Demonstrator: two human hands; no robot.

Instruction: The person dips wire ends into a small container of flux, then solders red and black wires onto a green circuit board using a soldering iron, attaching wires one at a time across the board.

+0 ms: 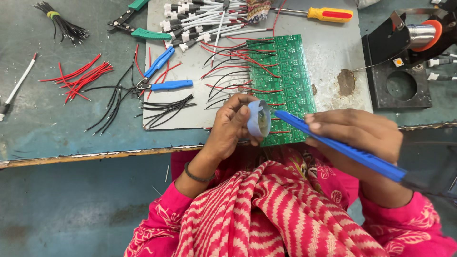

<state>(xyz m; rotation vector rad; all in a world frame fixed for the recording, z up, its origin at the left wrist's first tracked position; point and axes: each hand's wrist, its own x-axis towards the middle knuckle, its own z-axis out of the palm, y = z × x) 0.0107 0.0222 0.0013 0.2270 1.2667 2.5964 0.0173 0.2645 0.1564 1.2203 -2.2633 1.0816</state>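
Red wires (78,75) and blue cutters (164,85) lie left on the desk (38,123). Your left hand (231,124) has its grip clamped on a small round blue tin (258,119), tilted, just before the green board (284,85). Your right hand (354,133) grips the blue iron (342,147); its tip appears to touch inside the tin.

Blue soldering iron (342,147), green circuit board (285,81)
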